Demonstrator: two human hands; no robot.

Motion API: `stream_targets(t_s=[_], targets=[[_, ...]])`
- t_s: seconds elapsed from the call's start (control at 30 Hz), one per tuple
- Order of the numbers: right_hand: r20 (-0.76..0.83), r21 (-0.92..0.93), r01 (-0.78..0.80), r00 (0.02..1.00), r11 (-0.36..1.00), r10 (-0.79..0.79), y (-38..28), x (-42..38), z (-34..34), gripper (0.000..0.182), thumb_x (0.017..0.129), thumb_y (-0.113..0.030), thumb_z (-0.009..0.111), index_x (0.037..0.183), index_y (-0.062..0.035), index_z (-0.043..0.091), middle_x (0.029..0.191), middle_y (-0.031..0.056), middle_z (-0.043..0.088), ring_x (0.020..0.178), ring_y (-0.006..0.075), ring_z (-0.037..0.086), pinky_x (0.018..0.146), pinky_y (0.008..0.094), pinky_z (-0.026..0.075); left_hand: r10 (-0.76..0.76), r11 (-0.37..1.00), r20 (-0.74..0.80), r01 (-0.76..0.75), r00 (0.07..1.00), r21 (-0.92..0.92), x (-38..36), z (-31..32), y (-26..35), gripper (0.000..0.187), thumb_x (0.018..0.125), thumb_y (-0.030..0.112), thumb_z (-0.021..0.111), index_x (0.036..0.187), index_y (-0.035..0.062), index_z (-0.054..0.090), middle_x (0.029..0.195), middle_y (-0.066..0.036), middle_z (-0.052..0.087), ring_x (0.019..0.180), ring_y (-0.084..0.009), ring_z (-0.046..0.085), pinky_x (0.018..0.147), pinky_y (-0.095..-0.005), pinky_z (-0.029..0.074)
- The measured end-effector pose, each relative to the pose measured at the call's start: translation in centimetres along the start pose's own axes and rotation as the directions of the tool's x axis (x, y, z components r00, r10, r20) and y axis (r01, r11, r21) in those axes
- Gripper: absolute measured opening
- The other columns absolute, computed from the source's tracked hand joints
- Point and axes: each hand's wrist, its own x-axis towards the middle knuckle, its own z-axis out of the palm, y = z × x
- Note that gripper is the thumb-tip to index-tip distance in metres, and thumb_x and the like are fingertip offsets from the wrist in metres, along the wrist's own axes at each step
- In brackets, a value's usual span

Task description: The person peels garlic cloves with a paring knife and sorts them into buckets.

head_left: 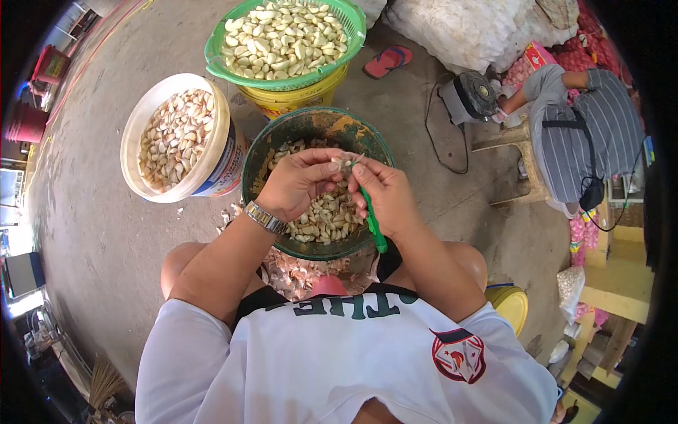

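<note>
Between the fingertips of my left hand [296, 182] is a garlic clove [344, 162], partly hidden by the fingers. My right hand [388, 199] is wrapped round a small knife [372, 220] with a green handle, its tip end close to the clove. Both hands meet above a dark green tub [254, 159], which holds many garlic cloves [326, 218]. Beyond it, a green basket [355, 44] full of peeled cloves rests on a yellow bucket [293, 102]. To the left, a white bucket [129, 152] contains unpeeled cloves.
Garlic skins [304, 274] litter the floor below the tub. A pink flip-flop [388, 61] lies farther off, near a large white sack [466, 32]. At right, a person in a striped shirt [593, 138] is beside a plastic stool [510, 152]. A yellow lid [510, 307] shows near my right knee.
</note>
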Motion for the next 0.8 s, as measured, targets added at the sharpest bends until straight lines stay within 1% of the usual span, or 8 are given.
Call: stream_targets(t_s=[0.1,0.13,0.33,0.43,0.53,0.67,0.73,0.8], targets=[[-0.109,0.116,-0.004,0.994,0.993,0.016,-0.1,0.5,-0.8,0.033,0.085,-0.018,0.049,0.114,-0.0028,0.047,0.064,0.0000,0.046,0.047,0.0058,0.040,0.039,0.0189,0.035,0.027,1.000,0.001,-0.027,1.000,-0.003,0.1,-0.1,-0.3,0.019,0.080,0.005,0.053,0.098,0.0019,0.054,0.087,-0.004,0.057,0.075,-0.0106,0.055,0.063,-0.0206,0.044],[-0.087,0.104,-0.030,0.995,0.994,0.039,-0.5,0.4,-0.9,0.036,0.085,-0.018,0.048,0.118,-0.0036,0.044,0.065,-0.0001,0.046,0.047,0.0056,0.040,0.040,0.0188,0.036,0.032,0.999,0.000,-0.032,0.999,-0.001,0.2,-0.2,-0.3,0.018,0.080,0.004,0.054,0.097,0.0018,0.054,0.087,-0.004,0.057,0.074,-0.0107,0.055,0.063,-0.0204,0.044],[0.104,-0.208,0.053,0.994,0.977,-0.032,-0.7,-0.4,0.0,0.038,0.086,-0.015,0.047,0.121,-0.0038,0.040,0.067,0.0010,0.048,0.049,0.0055,0.041,0.042,0.0192,0.037,0.079,0.995,-0.063,-0.075,0.995,0.067,-0.1,0.2,0.1,0.015,0.078,0.003,0.056,0.093,0.0017,0.054,0.086,-0.004,0.058,0.071,-0.0102,0.055,0.062,-0.0194,0.045],[0.074,-0.383,0.048,0.997,0.923,-0.021,-0.4,-0.2,0.0,0.038,0.085,-0.014,0.047,0.121,-0.0029,0.040,0.076,0.0032,0.053,0.052,0.0060,0.044,0.045,0.0203,0.039,0.082,0.990,-0.084,-0.071,0.993,0.124,-0.1,0.1,0.0,0.014,0.077,0.003,0.058,0.090,0.0020,0.055,0.083,-0.004,0.057,0.070,-0.0100,0.055,0.060,-0.0196,0.046],[0.106,-0.441,0.207,0.978,0.873,-0.178,0.5,0.1,0.0,0.038,0.085,-0.014,0.048,0.120,-0.0014,0.041,0.085,0.0050,0.057,0.054,0.0066,0.046,0.049,0.0209,0.041,0.102,0.985,-0.094,-0.087,0.990,0.149,-0.1,0.0,-0.2,0.013,0.076,0.002,0.058,0.088,0.0020,0.055,0.080,-0.003,0.057,0.068,-0.0105,0.055,0.058,-0.0206,0.046],[0.109,-0.530,0.205,0.979,0.822,-0.174,0.7,0.4,-0.2,0.038,0.084,-0.014,0.049,0.118,-0.0002,0.042,0.089,0.0054,0.057,0.053,0.0077,0.047,0.051,0.0216,0.042,0.106,0.984,-0.080,-0.093,0.991,0.154,-0.1,-0.2,-0.4,0.012,0.077,0.002,0.058,0.088,0.0012,0.055,0.080,-0.005,0.057,0.067,-0.0117,0.056,0.058,-0.0215,0.046],[0.068,-0.487,0.113,0.993,0.866,-0.092,0.3,0.5,-0.3,0.037,0.085,-0.014,0.049,0.119,-0.0017,0.043,0.081,0.0044,0.057,0.052,0.0073,0.046,0.048,0.0211,0.041,0.097,0.988,-0.065,-0.088,0.993,0.127,-0.1,-0.2,-0.4,0.012,0.077,0.002,0.057,0.089,0.0005,0.055,0.081,-0.005,0.057,0.067,-0.0121,0.056,0.058,-0.0216,0.046],[0.077,-0.143,-0.042,0.996,0.989,0.053,-0.4,0.4,-0.6,0.037,0.085,-0.014,0.048,0.120,-0.0046,0.042,0.074,0.0025,0.053,0.049,0.0062,0.043,0.045,0.0199,0.039,0.086,0.991,-0.061,-0.079,0.994,0.104,-0.1,-0.1,-0.3,0.013,0.077,0.002,0.057,0.089,-0.0001,0.055,0.081,-0.006,0.058,0.068,-0.0123,0.056,0.058,-0.0216,0.046]])
